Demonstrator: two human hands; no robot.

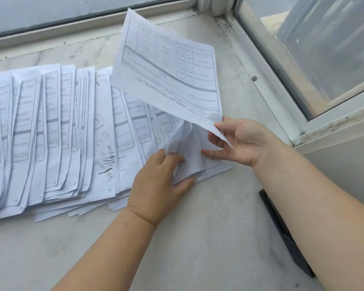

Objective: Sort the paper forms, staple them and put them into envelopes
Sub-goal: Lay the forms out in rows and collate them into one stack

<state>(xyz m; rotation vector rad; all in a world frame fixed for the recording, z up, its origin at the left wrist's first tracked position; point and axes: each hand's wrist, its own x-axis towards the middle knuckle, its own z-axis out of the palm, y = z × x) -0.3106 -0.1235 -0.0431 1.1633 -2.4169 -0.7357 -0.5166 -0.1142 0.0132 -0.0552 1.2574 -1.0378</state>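
Many printed paper forms (51,131) lie fanned out in overlapping rows across a pale marble sill. My right hand (237,139) pinches the near corner of one form (168,68) and holds it raised and tilted above the spread. My left hand (158,185) grips the curled-up corner of another sheet (187,156) at the right end of the fan. One sheet (106,148) in the middle carries handwritten notes. No envelopes are in view.
A black, stapler-like object (286,234) lies at the sill's right edge, partly behind my right forearm. Window frames (267,66) run along the back and the right side. Bare marble (198,238) stretches in front of the papers.
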